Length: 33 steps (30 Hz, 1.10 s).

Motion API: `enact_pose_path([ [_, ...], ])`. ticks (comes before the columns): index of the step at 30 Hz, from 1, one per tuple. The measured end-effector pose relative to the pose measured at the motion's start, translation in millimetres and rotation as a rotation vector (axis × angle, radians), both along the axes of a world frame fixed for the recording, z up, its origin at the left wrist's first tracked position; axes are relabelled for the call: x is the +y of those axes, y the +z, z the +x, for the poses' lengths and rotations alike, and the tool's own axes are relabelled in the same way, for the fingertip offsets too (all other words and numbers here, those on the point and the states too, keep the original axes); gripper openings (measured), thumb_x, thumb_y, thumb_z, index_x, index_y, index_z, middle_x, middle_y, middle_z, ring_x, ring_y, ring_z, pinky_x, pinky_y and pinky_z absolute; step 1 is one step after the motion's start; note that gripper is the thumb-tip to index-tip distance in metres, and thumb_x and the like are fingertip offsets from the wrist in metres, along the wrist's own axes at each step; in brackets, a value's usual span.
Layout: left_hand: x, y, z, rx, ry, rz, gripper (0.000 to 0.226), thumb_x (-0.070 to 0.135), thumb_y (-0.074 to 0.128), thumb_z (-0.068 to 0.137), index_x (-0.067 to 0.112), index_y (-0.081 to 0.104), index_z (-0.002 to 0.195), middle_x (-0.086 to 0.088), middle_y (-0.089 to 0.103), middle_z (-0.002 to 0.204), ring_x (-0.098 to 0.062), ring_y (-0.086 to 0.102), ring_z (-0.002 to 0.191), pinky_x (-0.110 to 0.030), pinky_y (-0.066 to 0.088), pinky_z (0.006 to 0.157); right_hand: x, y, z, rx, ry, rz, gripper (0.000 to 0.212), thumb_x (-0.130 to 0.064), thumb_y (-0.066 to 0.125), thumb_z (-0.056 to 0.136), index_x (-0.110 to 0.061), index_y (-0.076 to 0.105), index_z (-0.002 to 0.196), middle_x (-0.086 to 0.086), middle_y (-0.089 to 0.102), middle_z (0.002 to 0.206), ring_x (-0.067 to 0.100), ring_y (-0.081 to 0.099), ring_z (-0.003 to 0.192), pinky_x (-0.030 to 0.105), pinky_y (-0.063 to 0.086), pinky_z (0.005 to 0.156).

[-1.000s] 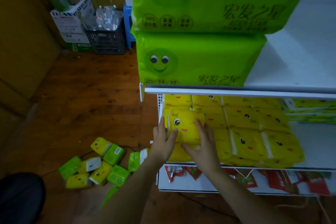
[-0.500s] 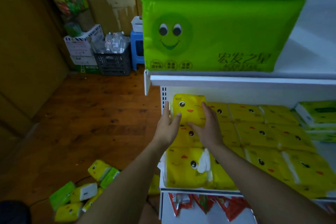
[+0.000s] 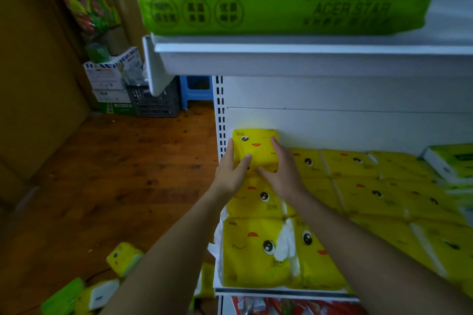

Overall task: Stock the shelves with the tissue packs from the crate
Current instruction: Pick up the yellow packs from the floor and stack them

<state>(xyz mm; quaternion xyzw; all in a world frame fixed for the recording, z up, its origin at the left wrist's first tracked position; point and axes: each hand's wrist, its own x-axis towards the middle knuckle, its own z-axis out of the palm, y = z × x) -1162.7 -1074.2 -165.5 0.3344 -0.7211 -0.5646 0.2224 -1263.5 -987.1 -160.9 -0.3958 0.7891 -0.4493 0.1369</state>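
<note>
Now the yellow tissue pack [image 3: 256,147] is at the back left corner of the middle shelf [image 3: 281,292]. A second ago I had it at that shelf's front edge, and half a second ago it was about halfway in. It looks to be against the white back panel [image 3: 345,120], resting on the lower layer of yellow packs [image 3: 358,186] as the first of a second tier. I judge this pack as good as placed; what remains is to let go and fetch another.

My left hand [image 3: 231,171] lies along the pack's left side, fingers straight and thumb across the top. My right hand [image 3: 284,174] lies flat over the right part of the pack, fingers also extended. Neither is curled round it; both press and steer it with open palms.

The pack is a soft block in glossy yellow film, printed with a cartoon face: one round eye, a wink and a small red mouth. Its corners are rounded and the film gives slightly under my fingers. More loose packs [image 3: 122,258] wait on the wooden floor [image 3: 128,161] beyond the shelf's left end.
</note>
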Motion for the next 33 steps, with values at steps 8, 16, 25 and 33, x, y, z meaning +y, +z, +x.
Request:
enact_pose_path([
  [8,9.4,16.5,47.5,-0.054,0.049,-0.055,0.085,0.060,0.040,0.081,0.029,0.000,0.150,0.000,0.010,0.158,-0.022,0.008,0.146,-0.051,0.013,0.117,14.4,31.0,25.2,0.105,-0.061,0.015,0.082,-0.027,0.069,0.082,-0.021,0.019,0.147,0.009,0.018,0.154,0.021,0.013,0.143,0.030,0.016,0.113],
  [16,16.8,32.2,188.6,-0.128,0.258,0.035,0.086,0.058,0.041,0.075,0.029,0.009,0.150,-0.002,0.019,0.156,-0.023,0.013,0.145,-0.046,0.017,0.117,16.0,54.7,145.7,0.059,0.168,0.035,0.075,-0.027,0.067,0.084,-0.024,0.025,0.145,-0.002,0.024,0.152,0.012,0.019,0.141,0.017,0.018,0.104],
  [25,0.5,9.5,374.3,-0.257,0.420,0.140,0.074,0.048,0.050,0.085,0.021,0.021,0.148,-0.007,0.030,0.151,-0.021,0.027,0.140,-0.034,0.022,0.115,10.4,2.6,294.0,-0.071,0.434,0.264,0.082,-0.024,0.070,0.082,-0.022,0.020,0.146,0.002,0.027,0.150,0.014,0.023,0.140,0.017,0.019,0.107],
  [33,7.8,-80.0,433.1,-0.376,0.538,0.213,0.075,0.053,0.047,0.086,0.017,0.024,0.148,-0.008,0.031,0.151,-0.021,0.025,0.141,-0.035,0.021,0.115,1.5,-103.9,349.0,-0.184,0.521,0.399,0.090,-0.038,0.072,0.074,-0.031,0.013,0.142,0.005,0.032,0.148,0.017,0.029,0.138,0.022,0.025,0.108],
])
